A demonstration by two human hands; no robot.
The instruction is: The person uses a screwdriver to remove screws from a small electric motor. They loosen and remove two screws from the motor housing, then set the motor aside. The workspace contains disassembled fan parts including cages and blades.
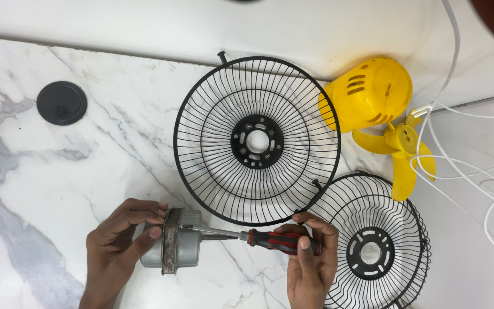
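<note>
Steadying a grey metal fan motor [175, 240] at lower centre, the left hand [118, 243] clasps it against the white marble table [58, 171]. The right hand [310, 260] is closed round a red-and-black screwdriver [258, 236], its tip at the motor. Two black wire guards [257, 140] lie above and to the right.

Open marble worktop [58, 189] stretches left of the large black fan guard [257, 141], broken only by a round dark cable grommet [62, 103]. Right of the guard, a yellow motor housing [370, 93], yellow fan blades [402, 153] and loose white cable [464, 171] crowd the way; below and to the right of it, a second wire guard [373, 243] blocks the near corner.
</note>
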